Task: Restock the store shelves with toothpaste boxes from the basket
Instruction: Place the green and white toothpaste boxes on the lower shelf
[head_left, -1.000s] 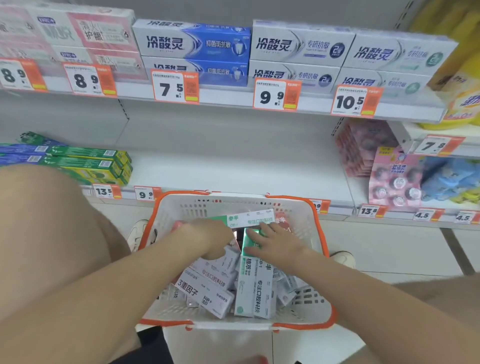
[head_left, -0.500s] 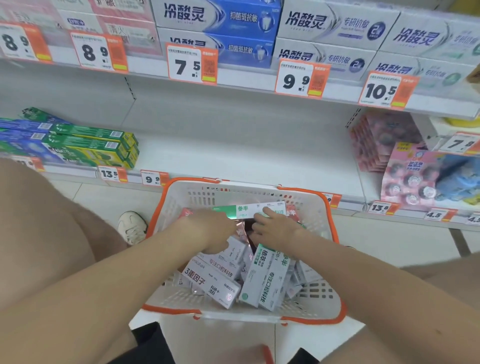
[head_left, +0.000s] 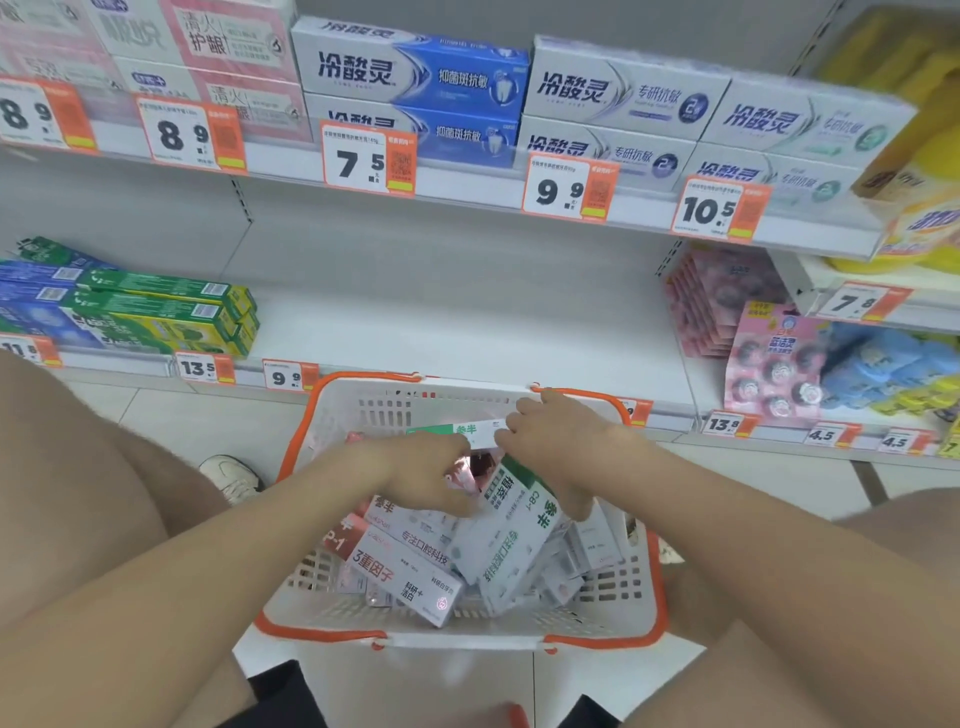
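Lifted since a moment ago, the green-and-white toothpaste box (head_left: 511, 535) tilts up from the pile in the basket (head_left: 457, 631) — right hand (head_left: 556, 447) gripping its top, left hand (head_left: 431, 475) curled alongside, its hold unclear. Shelf (head_left: 467, 322) just beyond.

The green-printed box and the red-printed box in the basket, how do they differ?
Colour: the green box has green print and a green end; the red box has red print and a red end.
Pose: the green box leans steeply upward; the red box lies much flatter.
Place: the red box lies left of the green box.
Both are long, mostly white boxes in the basket.
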